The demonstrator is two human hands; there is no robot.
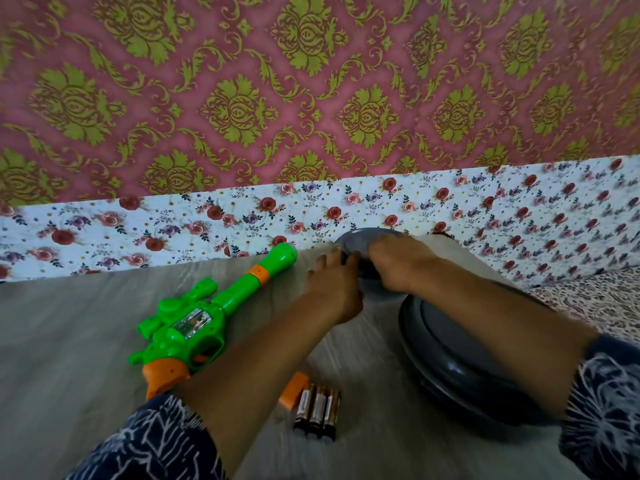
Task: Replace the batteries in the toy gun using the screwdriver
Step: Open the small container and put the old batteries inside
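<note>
Batteries: three, nearest, beside orange cover.
Toy gun: left of both hands, barrel pointing away-right.
Left hand: nearer the gun (grip unclear).
Right hand: on grey lid, grip blurred.

Toy gun left of batts

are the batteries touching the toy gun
Apart. The head view shows the batteries lying side by side near the bottom, with bare grey floor and the left forearm between them and the toy gun further left.
</note>
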